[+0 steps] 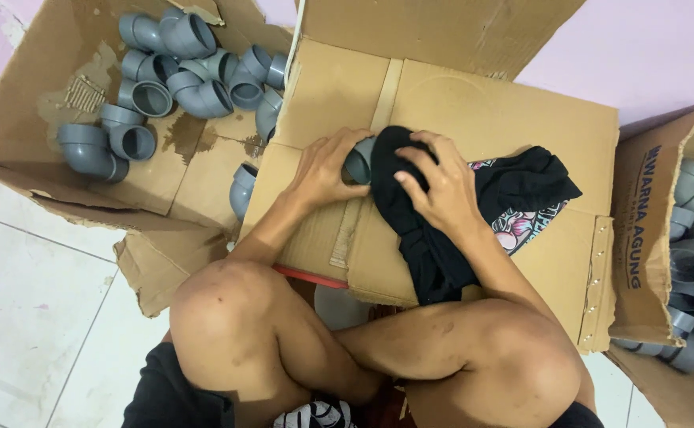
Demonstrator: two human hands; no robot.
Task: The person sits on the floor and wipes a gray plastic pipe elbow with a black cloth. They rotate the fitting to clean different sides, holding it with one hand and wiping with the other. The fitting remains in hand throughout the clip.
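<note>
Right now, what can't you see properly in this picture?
Head view:
- Grey pipe elbow: mostly hidden by the left hand and black cloth.
- Right-hand box of elbows: cut off by the picture's edge.
- Right hand: its palm is hidden, pressed on the cloth.

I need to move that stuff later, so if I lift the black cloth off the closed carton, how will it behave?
The black cloth will probably go floppy: it lies crumpled and droops over the carton edge. It looks thin, so likely light. Its top is wrapped on the grey pipe elbow between left hand and right hand, so lifting may drag that along.
</note>
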